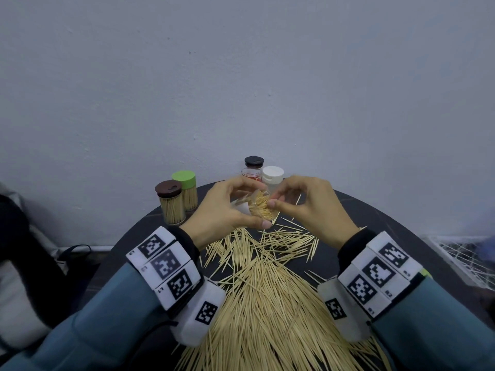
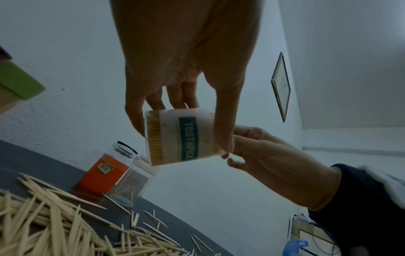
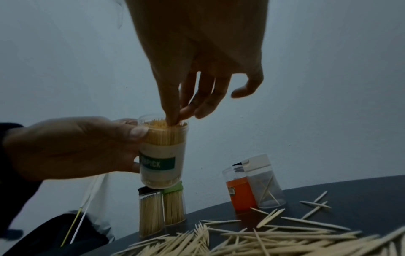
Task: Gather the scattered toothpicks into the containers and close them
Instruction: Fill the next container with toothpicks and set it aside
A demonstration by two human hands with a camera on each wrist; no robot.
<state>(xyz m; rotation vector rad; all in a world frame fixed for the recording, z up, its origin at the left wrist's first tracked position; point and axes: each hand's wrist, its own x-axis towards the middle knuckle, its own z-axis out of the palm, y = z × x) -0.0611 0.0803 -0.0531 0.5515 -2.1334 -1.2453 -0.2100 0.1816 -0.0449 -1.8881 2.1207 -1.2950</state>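
My left hand [image 1: 241,210] grips a clear container [image 1: 261,207] with a green TOOTHPICK label [image 2: 186,138], lifted above the dark round table [image 1: 388,223]. The container has no lid on and is packed with toothpicks standing on end. My right hand [image 1: 274,200] is at its mouth, thumb and forefinger pinched together on the toothpick tips [image 3: 162,123]; its other fingers hang loosely curled. A large heap of loose toothpicks [image 1: 267,303] covers the table between my wrists, with strays further out.
Two full, closed jars stand at back left, one brown-lidded [image 1: 170,202], one green-lidded [image 1: 187,191]. Behind my hands are an open red-labelled container [image 3: 238,190], a black lid [image 1: 254,162] and a white-capped, nearly empty container [image 3: 265,183]. The wall is close behind; a wire basket [image 1: 460,253] sits right.
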